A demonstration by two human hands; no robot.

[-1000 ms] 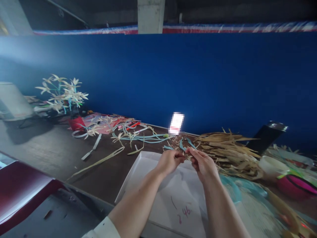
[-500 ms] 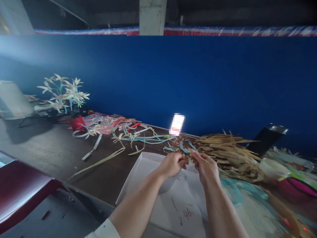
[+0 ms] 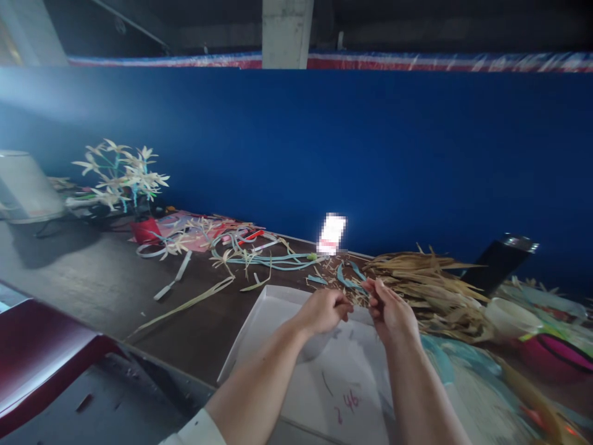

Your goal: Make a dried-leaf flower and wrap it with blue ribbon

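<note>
My left hand (image 3: pixel 327 311) is closed, fingers curled in a pinch, over the far part of a white shallow box lid (image 3: pixel 250 330). What it holds, if anything, is too small to make out. A short gap to the right, my right hand (image 3: pixel 393 312) is closed too, thumb and fingertips together. Anything between those fingertips cannot be told apart from the litter behind. Curved blue strips (image 3: pixel 343 275) lie just beyond, one end close to the right fingertips. Small straw-coloured scraps (image 3: pixel 328 267) are scattered around them. Red handwritten marks show on the lid.
Dry husk leaves (image 3: pixel 417 272) lie right, near a dark tumbler (image 3: pixel 498 262), a white bowl (image 3: pixel 512 318) and a pink pouch (image 3: pixel 553 355). Blue cords (image 3: pixel 273 262) and a flower arrangement (image 3: pixel 123 173) in a red pot are left. A lit phone-like screen (image 3: pixel 332 233) leans against the blue partition.
My right hand has shifted slightly right, away from the left hand, and its fingers have turned a little. The left hand has hardly moved.
</note>
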